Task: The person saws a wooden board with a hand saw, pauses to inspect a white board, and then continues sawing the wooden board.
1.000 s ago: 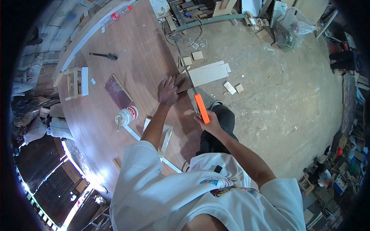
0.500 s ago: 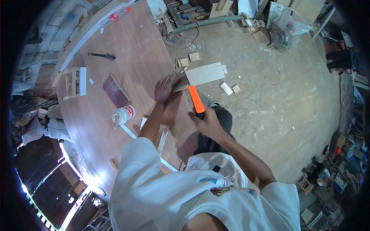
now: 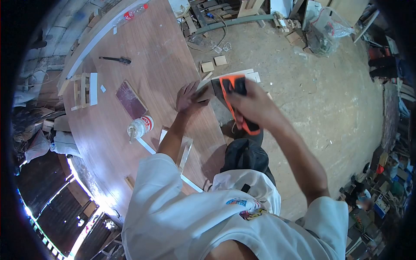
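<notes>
My right hand (image 3: 251, 104) is wrapped round the orange and black handle of a hand saw (image 3: 234, 80), held at the table's right edge. The saw's blade (image 3: 218, 89) is partly hidden and blurred by motion. My left hand (image 3: 189, 97) presses a small piece of wood (image 3: 203, 92) against the edge of the wood-grain table (image 3: 169, 56), close to the blade. Its fingers cover much of that piece. A pale board (image 3: 250, 74) lies beyond the saw on the floor, partly hidden by my right hand.
On the table are a glue bottle (image 3: 141, 126), a dark red rectangular block (image 3: 131, 99), a black tool (image 3: 116, 60), a small wooden frame (image 3: 81, 92) and a clear plastic bottle (image 3: 134, 13). Wood offcuts (image 3: 207, 66) and a plastic bag (image 3: 326, 34) lie on the floor.
My right hand has moved up and away from my body with the saw, whose handle now shows side-on. My left hand stays on the piece of wood.
</notes>
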A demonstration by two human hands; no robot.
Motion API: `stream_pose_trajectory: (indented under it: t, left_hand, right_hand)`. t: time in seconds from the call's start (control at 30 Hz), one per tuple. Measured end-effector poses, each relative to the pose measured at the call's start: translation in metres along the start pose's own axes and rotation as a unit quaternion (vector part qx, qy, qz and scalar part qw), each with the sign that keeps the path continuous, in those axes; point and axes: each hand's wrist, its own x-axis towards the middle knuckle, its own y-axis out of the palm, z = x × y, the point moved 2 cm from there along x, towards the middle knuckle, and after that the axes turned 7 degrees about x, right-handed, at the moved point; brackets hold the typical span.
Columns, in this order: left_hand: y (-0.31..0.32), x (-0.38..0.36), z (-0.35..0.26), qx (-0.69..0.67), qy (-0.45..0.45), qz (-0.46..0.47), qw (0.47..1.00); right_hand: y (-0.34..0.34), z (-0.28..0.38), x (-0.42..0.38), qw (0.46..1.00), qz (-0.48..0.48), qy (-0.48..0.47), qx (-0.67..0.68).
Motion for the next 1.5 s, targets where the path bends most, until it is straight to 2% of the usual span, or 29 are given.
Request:
stream_pose_trajectory:
  t: [0.1, 0.2, 0.3, 0.4, 0.43, 0.47, 0.5, 0.57, 0.7, 0.8, 0.9, 0.97, 1.03, 1.1, 1.13, 1.2, 1.27, 1.3, 1.37, 1.43, 1.5]
  left_hand:
    - [0.009, -0.006, 0.005, -0.003, 0.035, -0.049, 0.998]
    - [0.012, -0.007, 0.005, 0.010, 0.035, -0.035, 0.999]
    - [0.013, -0.007, 0.008, -0.024, 0.036, -0.011, 0.999]
    - [0.017, -0.007, 0.007, -0.029, 0.032, -0.026, 0.999]
    - [0.017, -0.005, 0.007, -0.029, 0.034, -0.027, 0.999]
    - [0.017, -0.006, 0.008, -0.024, 0.026, -0.021, 0.999]
    - [0.017, -0.010, 0.007, -0.019, 0.015, -0.013, 1.000]
    - [0.024, -0.015, 0.012, -0.029, 0.009, -0.009, 1.000]
    - [0.024, -0.014, 0.011, -0.038, -0.008, -0.005, 0.999]
    - [0.019, -0.013, 0.008, -0.016, 0.000, -0.026, 1.000]
    - [0.005, -0.002, 0.005, -0.037, -0.003, -0.014, 0.999]
    - [0.002, -0.002, 0.005, -0.024, 0.002, -0.015, 1.000]
    - [0.000, -0.002, 0.003, -0.013, 0.006, -0.018, 1.000]
    - [0.000, 0.001, 0.004, -0.062, -0.082, 0.039, 0.994]
    - [0.002, -0.001, 0.006, -0.062, -0.082, 0.037, 0.994]
    - [0.009, -0.008, 0.012, 0.019, 0.016, 0.004, 1.000]
    - [0.018, -0.014, 0.014, 0.026, 0.018, 0.002, 0.999]
    - [0.020, -0.013, 0.015, 0.033, 0.019, 0.001, 0.999]
    - [0.013, -0.010, 0.009, 0.045, 0.025, -0.010, 0.999]
    - [0.008, -0.009, 0.011, 0.057, 0.034, -0.017, 0.998]
    - [0.013, -0.012, 0.014, 0.070, 0.033, 0.020, 0.997]
  right_hand:
    - [-0.007, 0.025, 0.046, 0.995, 0.046, 0.048, 0.071]
    - [-0.007, 0.042, 0.074, 0.989, 0.047, 0.076, 0.120]
    - [-0.007, 0.041, 0.095, 0.983, 0.099, 0.087, 0.125]
    - [-0.009, -0.008, 0.117, 0.982, 0.125, 0.016, 0.142]
    - [-0.003, -0.039, 0.139, 0.982, 0.077, 0.060, 0.161]
    - [0.002, -0.051, 0.149, 0.989, 0.061, 0.068, 0.120]
    - [0.012, -0.070, 0.160, 0.988, 0.060, 0.070, 0.121]
    - [0.026, -0.089, 0.181, 0.990, -0.001, 0.065, 0.125]
    - [0.017, -0.086, 0.180, 0.990, -0.007, 0.109, 0.087]
    - [0.009, -0.095, 0.180, 0.985, 0.017, 0.099, 0.140]
    - [0.019, -0.108, 0.164, 0.995, 0.007, 0.055, 0.086]
    - [0.021, -0.104, 0.126, 0.998, -0.068, 0.007, -0.003]
    - [0.021, -0.120, 0.092, 0.997, -0.077, -0.026, 0.019]
    - [0.020, -0.159, 0.068, 0.990, -0.091, -0.105, -0.012]
    - [0.020, -0.182, 0.059, 0.988, -0.089, -0.122, -0.022]
    - [0.021, -0.226, 0.048, 0.986, -0.087, -0.142, -0.032]
    - [0.023, -0.265, 0.042, 0.967, -0.064, -0.239, -0.052]
    - [0.025, -0.284, 0.047, 0.967, -0.064, -0.242, -0.052]
    - [0.032, -0.303, 0.055, 0.955, -0.086, -0.275, 0.077]
    - [0.037, -0.302, 0.059, 0.955, -0.076, -0.275, 0.080]
    - [0.035, -0.286, 0.049, 0.957, -0.069, -0.270, 0.079]
